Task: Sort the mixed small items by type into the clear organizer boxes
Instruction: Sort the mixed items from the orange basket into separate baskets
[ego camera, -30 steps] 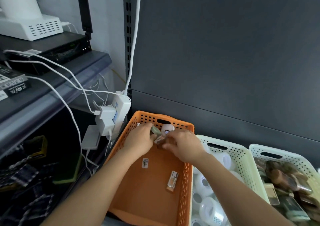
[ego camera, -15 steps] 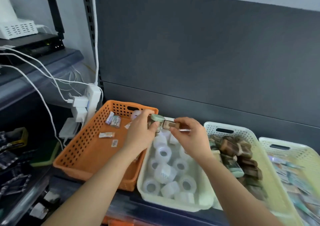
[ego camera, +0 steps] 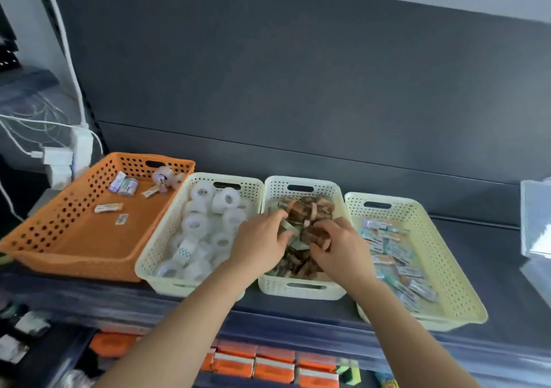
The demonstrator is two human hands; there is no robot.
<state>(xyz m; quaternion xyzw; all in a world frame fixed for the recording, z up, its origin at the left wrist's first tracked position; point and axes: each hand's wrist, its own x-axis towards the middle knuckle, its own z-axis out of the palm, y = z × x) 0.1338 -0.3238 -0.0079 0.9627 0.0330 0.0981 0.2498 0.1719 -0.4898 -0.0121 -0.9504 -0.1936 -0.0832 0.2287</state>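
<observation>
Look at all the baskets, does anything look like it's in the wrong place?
Yes. The orange perforated basket is a jumble: clear tape rolls sit among small wrapped packets, though the cream basket beside it holds only tape rolls. Both hands are in the brown-roll basket.

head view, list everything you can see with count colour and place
orange basket: one, far left of shelf, few small packets and tape rolls at its back
cream baskets: three, in a row to its right
clear tape rolls: many, whitish, first cream basket
brown rolls: many, middle cream basket
flat packets: many, pale blue, right cream basket
clear box: one, right edge
white chargers: several, left
left hand, right hand: both in middle basket
</observation>
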